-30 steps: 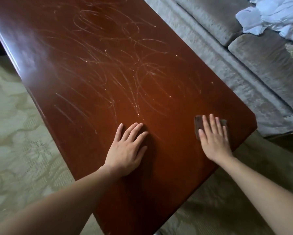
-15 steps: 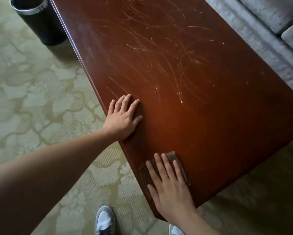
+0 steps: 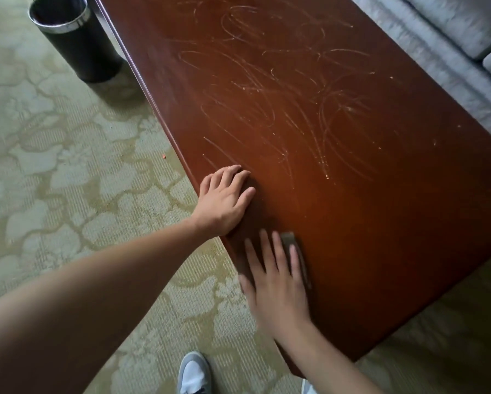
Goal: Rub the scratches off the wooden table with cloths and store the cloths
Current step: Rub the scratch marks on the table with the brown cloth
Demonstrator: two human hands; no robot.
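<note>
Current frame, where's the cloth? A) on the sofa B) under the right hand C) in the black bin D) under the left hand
B: the brown cloth shows beneath the right hand, pressed flat near the corner of the table; the left hand rests bare on the wood.

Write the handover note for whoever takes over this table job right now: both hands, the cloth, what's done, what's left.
Left hand: empty, resting on the table near its left edge.
Right hand: flat on the dark cloth, pressing it down at the near corner.
Done: the near end looks free of marks.
Left: scratches cover the middle and far part. Rub them out, then store the cloth. Only one cloth is in view.
</note>
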